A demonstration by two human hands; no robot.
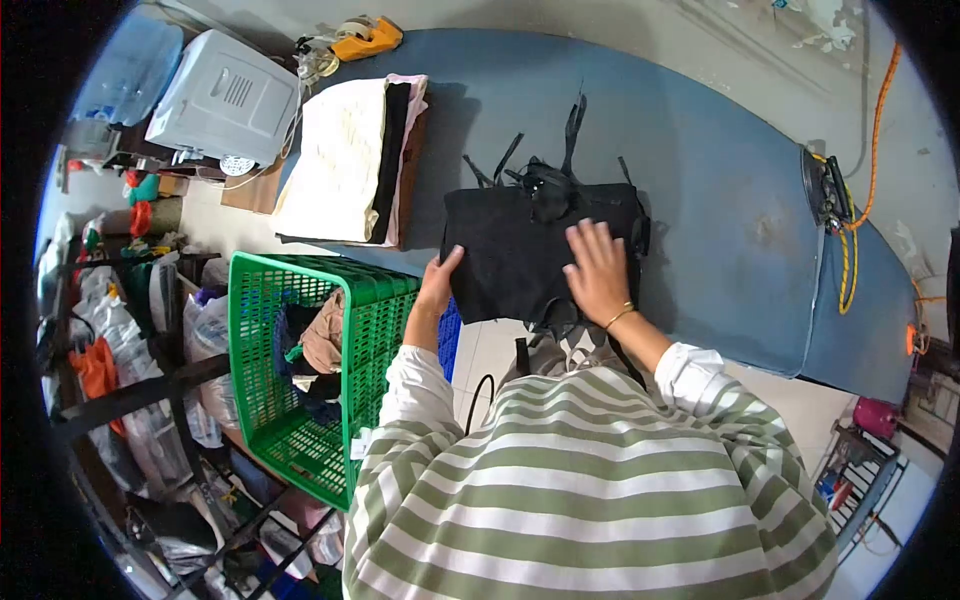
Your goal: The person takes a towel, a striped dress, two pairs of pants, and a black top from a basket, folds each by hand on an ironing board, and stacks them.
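A folded black cloth piece with several thin black straps lies on the blue-grey table, its near side at the table's front edge. My left hand is at its left edge, thumb on top and the other fingers mostly hidden beneath or behind the edge. On the right part of the cloth, my right hand rests flat with fingers stretched out. A bunched black knot of straps sits at the cloth's far side.
A stack of folded fabric lies on the table's left. Below it stands a green plastic basket with clothes inside. An iron with a yellow cord is at the right; a tape dispenser is at the far left corner.
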